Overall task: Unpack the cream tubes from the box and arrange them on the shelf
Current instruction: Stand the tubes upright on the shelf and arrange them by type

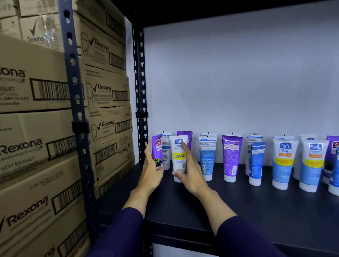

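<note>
**newbie_ops:** why are both hands busy at the far left end? looks like overkill for 2 tubes

**me:** I'm working that corner because the rest of the row is already standing. My left hand (151,169) is wrapping its fingers round the purple tube (158,151), keeping it just beside the rack upright (141,100) and a bit tilted, so I'm judging it isn't settled on its cap yet. My right hand (190,172) is gripping the white Vitamin C tube (179,157), thumb low near the cap and a finger running up the front of the label, which keeps the label facing out and the tube from tipping into the ones behind.

**newbie_ops:** and the caps are going down on purpose?

**me:** yeah, every tube on the shelf (229,203) is standing cap-down, flat crimp up, since that's the only stable end. The other tubes (231,159) to the right are sitting apart in 2 loose rows, some turned back-out.

**newbie_ops:** where's the box?

**me:** I'm not seeing it here. Those Rexona cartons (31,96) on the left are just neighbouring stock.
</note>
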The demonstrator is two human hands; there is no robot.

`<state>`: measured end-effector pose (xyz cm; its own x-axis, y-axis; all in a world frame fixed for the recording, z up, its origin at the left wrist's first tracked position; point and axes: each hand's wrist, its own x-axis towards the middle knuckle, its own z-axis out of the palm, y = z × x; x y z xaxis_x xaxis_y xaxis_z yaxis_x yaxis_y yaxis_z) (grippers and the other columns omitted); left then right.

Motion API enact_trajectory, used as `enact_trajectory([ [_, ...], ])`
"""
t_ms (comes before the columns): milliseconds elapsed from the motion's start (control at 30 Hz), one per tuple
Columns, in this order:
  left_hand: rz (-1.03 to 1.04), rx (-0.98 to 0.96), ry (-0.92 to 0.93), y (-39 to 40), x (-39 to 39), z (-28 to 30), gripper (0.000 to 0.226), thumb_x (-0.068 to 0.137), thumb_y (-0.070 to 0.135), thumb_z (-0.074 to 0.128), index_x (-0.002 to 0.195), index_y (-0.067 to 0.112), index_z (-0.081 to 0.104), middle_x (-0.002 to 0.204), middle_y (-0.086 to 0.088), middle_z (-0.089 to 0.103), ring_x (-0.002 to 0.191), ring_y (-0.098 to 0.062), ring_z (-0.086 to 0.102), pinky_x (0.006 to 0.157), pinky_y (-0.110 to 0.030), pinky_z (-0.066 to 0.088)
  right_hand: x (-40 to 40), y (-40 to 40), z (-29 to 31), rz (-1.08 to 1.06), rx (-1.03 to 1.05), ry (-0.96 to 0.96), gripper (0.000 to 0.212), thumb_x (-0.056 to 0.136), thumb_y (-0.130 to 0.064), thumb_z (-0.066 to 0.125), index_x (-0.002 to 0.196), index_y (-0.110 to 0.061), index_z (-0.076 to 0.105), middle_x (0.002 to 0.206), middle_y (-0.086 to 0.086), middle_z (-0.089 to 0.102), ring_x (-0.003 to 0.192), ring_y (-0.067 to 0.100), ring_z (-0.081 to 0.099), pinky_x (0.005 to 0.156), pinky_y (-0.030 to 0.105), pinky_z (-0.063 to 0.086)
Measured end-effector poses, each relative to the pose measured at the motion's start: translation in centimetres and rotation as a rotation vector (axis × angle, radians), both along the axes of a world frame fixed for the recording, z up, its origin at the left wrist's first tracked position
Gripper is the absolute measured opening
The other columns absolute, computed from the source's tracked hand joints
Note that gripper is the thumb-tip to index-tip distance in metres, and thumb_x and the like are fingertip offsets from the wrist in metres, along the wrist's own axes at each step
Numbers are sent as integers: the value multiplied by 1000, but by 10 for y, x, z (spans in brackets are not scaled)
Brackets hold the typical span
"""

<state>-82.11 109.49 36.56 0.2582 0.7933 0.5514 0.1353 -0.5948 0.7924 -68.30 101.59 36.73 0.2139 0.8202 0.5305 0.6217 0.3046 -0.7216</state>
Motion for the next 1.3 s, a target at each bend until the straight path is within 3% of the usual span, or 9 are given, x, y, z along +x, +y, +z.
enact_trajectory([
  [133,46,30,-17,1,-2,0,102,84,-8,60,140,57,5,135,0,41,116,-5,52,86,-20,53,-1,-2,-1,28,-11,-26,106,80,-2,62,139,-63,-2,142,0,42,121,18,50,100,43,48],
  [267,11,35,38,2,-3,0,109,83,-15,53,135,66,2,142,-3,41,119,-22,55,96,-43,51,1,1,0,0,-8,-68,109,84,-1,64,136,-67,-5,142,0,43,121,15,49,100,38,47],
  [433,-30,9,116,3,-3,0,102,82,-20,42,145,48,-1,144,-5,36,121,-23,50,94,-25,47,3,5,-2,-14,-10,-58,110,83,3,65,138,-66,-2,137,2,46,119,18,51,98,45,49],
  [633,-108,-46,125,0,-1,4,101,81,-23,38,147,41,-5,146,-1,28,124,-17,46,98,-24,44,4,3,-4,-40,-19,-72,105,86,5,57,138,-66,-1,138,2,43,117,17,50,101,40,47],
  [767,-137,-65,116,1,-3,4,103,82,-22,43,145,41,-9,151,-3,20,135,-18,36,111,-41,37,5,2,-3,-61,-27,-93,101,88,1,58,140,-62,-1,135,4,44,120,18,48,103,34,42],
  [867,-119,-85,141,-6,-3,5,105,81,-19,46,143,46,-9,149,1,15,138,-14,28,114,-40,31,4,-2,-5,-99,-34,-123,96,90,-1,57,142,-58,1,133,4,44,121,19,47,105,39,41],
  [933,-35,-77,112,-17,2,7,99,81,-17,48,149,33,-4,142,1,15,131,-12,27,112,-32,30,4,-9,-5,-140,-42,-154,89,91,-4,56,147,-49,5,130,5,42,119,19,46,104,39,41],
  [1133,260,208,20,-47,11,6,80,80,-2,66,145,15,24,143,-6,21,132,-19,27,106,-36,40,5,-48,4,-247,197,-82,55,94,-10,54,143,-25,33,132,5,46,118,17,49,98,34,45],
  [1300,106,290,57,-75,39,10,55,91,6,55,140,23,36,139,0,34,132,-17,38,108,-31,37,35,-77,5,-402,280,-25,50,93,-7,54,140,-17,39,131,8,44,120,22,48,94,22,36],
])
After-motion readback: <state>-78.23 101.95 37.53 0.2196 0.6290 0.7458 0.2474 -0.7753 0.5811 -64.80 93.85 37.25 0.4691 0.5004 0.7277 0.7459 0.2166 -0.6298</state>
